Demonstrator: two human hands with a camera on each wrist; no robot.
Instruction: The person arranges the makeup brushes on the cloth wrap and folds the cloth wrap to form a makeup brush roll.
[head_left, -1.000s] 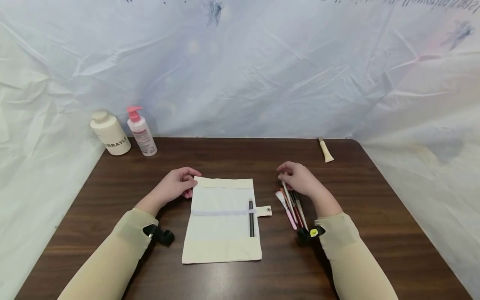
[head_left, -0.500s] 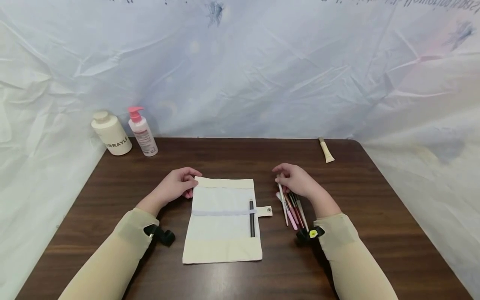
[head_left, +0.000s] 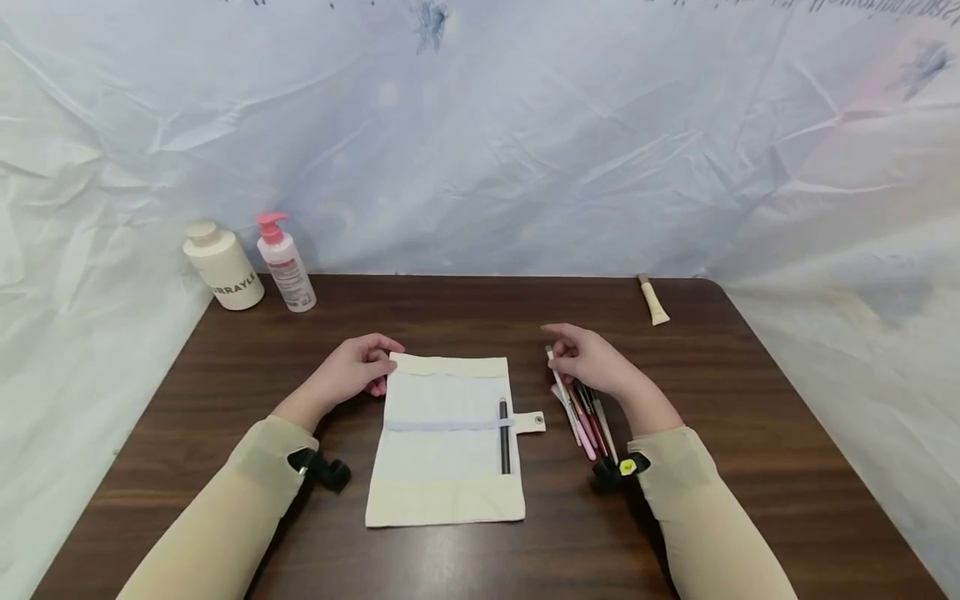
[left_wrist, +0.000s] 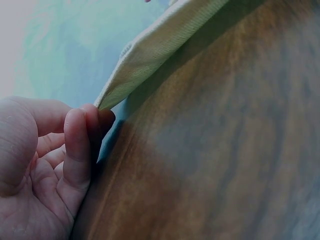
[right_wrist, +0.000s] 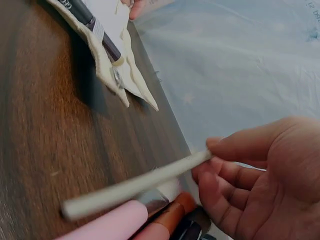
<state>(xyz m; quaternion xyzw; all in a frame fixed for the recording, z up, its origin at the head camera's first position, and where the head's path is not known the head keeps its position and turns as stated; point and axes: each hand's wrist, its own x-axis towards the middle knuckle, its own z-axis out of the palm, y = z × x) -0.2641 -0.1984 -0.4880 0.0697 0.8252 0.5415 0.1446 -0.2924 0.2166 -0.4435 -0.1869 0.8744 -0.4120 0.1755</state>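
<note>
A cream fabric brush roll [head_left: 442,502] lies unrolled, its snap tab pointing right. Under its elastic band sits a dark-handled brush [head_left: 505,450]. My left hand [head_left: 351,367] pinches the roll's far left corner, and in the left wrist view thumb and fingertips meet at the lifted cloth edge [left_wrist: 145,70]. My right hand [head_left: 596,360] pinches a slim white-handled makeup brush [right_wrist: 140,184] near one end, its handle slanting over the pile. Beneath lie several makeup brushes [head_left: 603,427], among them a pink-handled brush [right_wrist: 112,222]. The right index finger extends past the pinch.
A cream bottle [head_left: 225,271] and a pink-topped pump bottle [head_left: 288,271] stand at the table's back left. At the back right lies a small cream tube [head_left: 654,302]. A pale sheet [head_left: 480,167] hangs behind the dark wooden table [head_left: 735,400].
My right hand has shifted slightly left with the white-handled brush, drawing it out over the pink-handled one at the pile's left side. The left hand keeps its place on the roll's corner.
</note>
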